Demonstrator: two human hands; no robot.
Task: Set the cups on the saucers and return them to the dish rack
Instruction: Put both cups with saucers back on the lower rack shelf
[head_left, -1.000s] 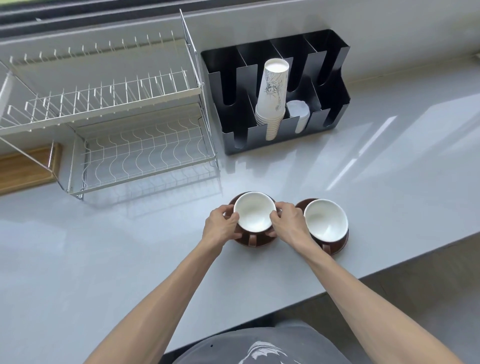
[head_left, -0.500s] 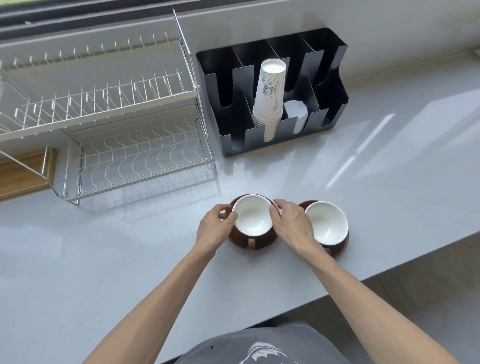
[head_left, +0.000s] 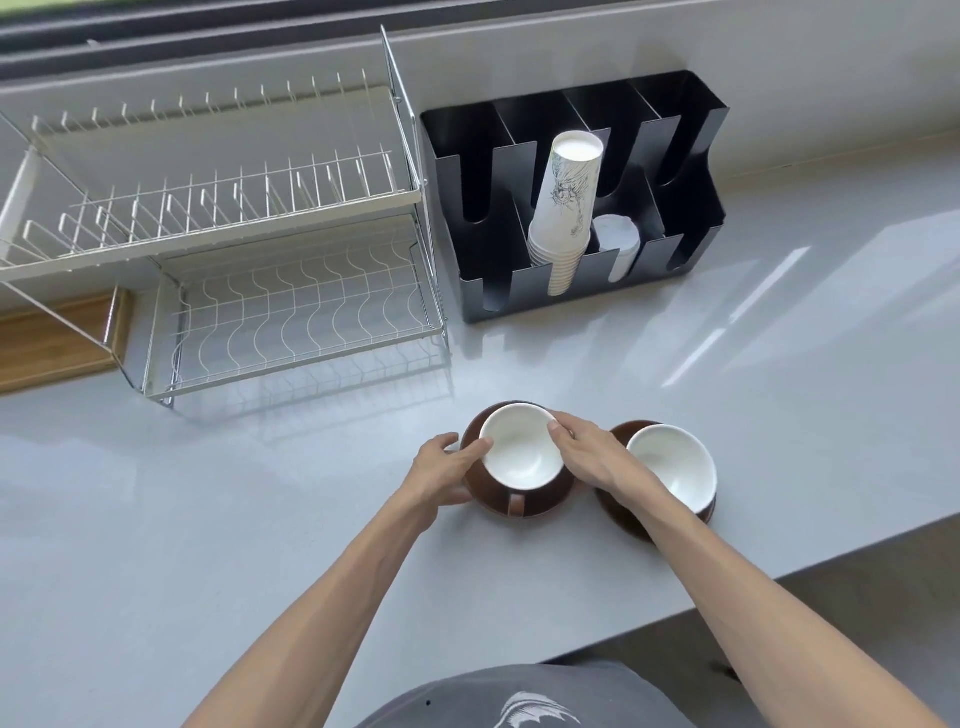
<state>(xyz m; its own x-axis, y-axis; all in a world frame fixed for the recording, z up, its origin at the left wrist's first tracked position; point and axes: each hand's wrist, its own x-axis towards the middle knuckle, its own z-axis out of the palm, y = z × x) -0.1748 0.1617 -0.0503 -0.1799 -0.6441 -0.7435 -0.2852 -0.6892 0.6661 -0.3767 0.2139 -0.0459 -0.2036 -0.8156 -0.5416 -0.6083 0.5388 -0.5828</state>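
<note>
Two brown cups with white insides sit on brown saucers on the grey counter. The left cup rests on its saucer, its handle toward me. My left hand grips the left edge of that saucer, thumb at the cup rim. My right hand holds the saucer's right side, fingers against the cup. The right cup stands on its saucer behind my right wrist, untouched. The two-tier wire dish rack stands at the back left with nothing on it.
A black metal organiser with a stack of paper cups and lids stands right of the rack against the wall. A wooden board lies under the rack's left end. The counter's front edge runs close on the right.
Both hands have shifted lower around the left cup, from its rim to the saucer's sides. The cup and saucer stay on the counter. The view has moved slightly.
</note>
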